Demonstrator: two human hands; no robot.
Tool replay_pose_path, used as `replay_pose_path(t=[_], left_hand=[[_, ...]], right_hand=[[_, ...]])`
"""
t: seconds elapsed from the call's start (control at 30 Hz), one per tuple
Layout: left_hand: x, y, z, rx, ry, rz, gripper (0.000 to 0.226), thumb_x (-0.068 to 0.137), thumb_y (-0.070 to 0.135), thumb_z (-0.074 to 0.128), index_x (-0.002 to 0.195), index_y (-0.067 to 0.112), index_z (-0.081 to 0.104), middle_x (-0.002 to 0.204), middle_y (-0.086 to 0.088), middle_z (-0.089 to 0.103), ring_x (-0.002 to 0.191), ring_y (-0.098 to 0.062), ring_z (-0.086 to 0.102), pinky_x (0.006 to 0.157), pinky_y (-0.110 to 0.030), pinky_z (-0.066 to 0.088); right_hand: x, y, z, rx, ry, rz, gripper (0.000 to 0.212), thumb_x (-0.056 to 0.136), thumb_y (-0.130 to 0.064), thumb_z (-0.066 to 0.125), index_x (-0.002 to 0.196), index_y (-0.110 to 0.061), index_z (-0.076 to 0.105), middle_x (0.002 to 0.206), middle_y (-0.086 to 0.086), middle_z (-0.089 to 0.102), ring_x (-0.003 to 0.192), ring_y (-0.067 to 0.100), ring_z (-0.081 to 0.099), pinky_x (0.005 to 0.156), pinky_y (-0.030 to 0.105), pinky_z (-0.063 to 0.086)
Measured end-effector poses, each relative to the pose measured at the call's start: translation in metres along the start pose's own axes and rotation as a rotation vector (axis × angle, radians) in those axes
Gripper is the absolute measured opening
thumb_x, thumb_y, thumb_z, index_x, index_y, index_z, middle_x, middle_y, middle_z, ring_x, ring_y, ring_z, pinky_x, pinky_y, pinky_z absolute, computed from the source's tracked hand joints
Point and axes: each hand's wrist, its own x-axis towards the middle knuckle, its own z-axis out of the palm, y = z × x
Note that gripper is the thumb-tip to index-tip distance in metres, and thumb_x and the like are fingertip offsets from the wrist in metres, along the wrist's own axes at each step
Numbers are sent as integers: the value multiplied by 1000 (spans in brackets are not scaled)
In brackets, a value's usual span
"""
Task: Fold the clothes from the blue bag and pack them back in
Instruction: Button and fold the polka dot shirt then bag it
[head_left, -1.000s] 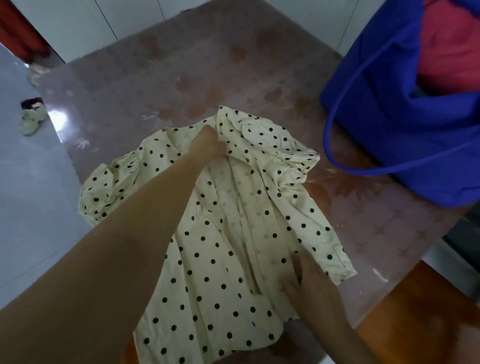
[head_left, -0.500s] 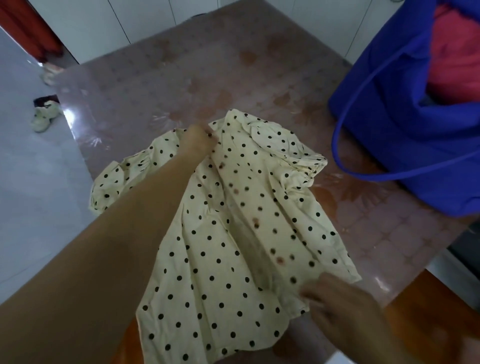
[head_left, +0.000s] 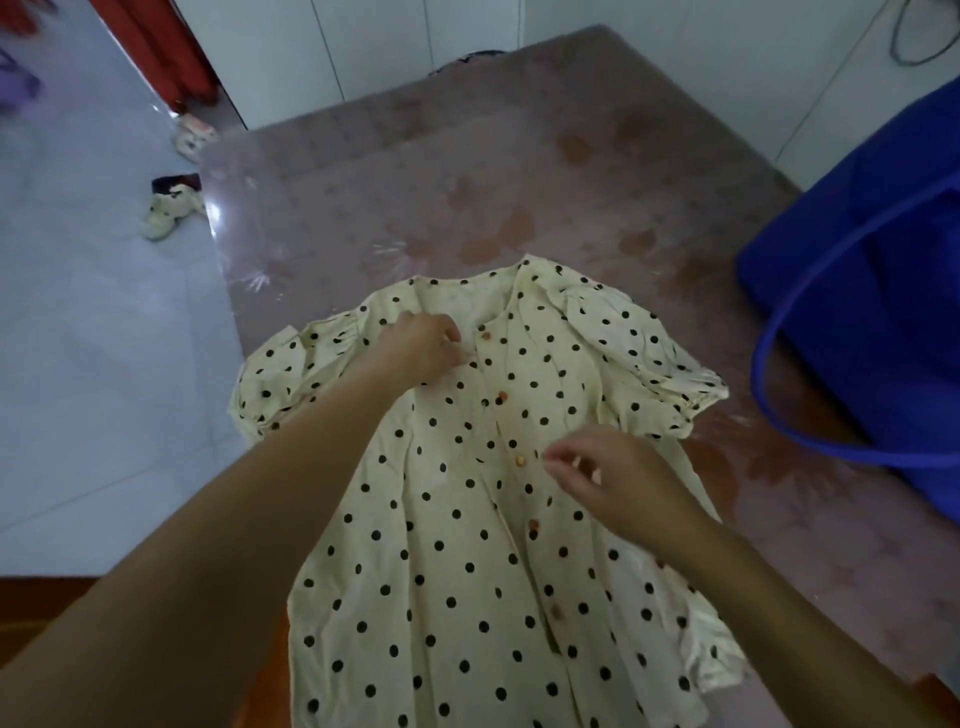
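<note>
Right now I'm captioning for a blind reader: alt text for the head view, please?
A cream blouse with black dots lies spread front-up on a brown table. The left hand rests beside its neckline, the right hand at the button line. A blue bag stands at the right.

The polka-dot shirt (head_left: 457, 571) now lies spread front-up with its fronts closed, and the right hand (head_left: 618, 483) has moved up beside the buttons.

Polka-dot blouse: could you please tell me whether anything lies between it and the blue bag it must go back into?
Nothing visible blocks it. Between the polka-dot blouse and the blue bag there is only the table surface and the bag's own strap loop. The bag's opening is out of view.
</note>
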Motion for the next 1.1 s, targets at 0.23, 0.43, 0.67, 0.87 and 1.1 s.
replay_pose_path(t=[0.23,0.43,0.67,0.87,1.1], left_hand=[[2,1,8,-101,132,59,16,88,37,58,100,29,65,111,5,58,106,-21,50,94,-43,42],[5,-1,6,-384,162,64,16,93,19,55,101,15,67,93,4,65,87,-12,59,76,-23,44],[11,4,8,-321,111,126,4,91,17,53,89,18,56,76,10,51,75,-13,53,63,-23,38],[13,5,7,-378,46,121,12,91,18,52,88,17,63,75,9,56,73,-15,57,63,-26,47],[16,13,0,-428,21,72,6,83,20,64,86,19,59,80,5,58,72,-11,53,64,-25,46]], right_hand=[[129,4,5,-16,76,109,17,91,-26,57,102,-20,69,96,-5,69,83,9,60,74,27,50],[180,5,18,-78,117,129,16,91,-23,56,100,-18,69,97,-5,66,87,12,58,66,26,43],[198,7,23,-197,20,154,23,88,-33,61,79,-13,65,79,-2,62,72,16,57,60,31,49],[200,5,23,-271,-46,176,28,89,-24,55,65,-11,56,63,1,54,58,19,53,46,25,34],[196,-2,16,58,-61,212,24,92,-17,55,87,4,68,87,15,69,84,32,63,73,39,52]])
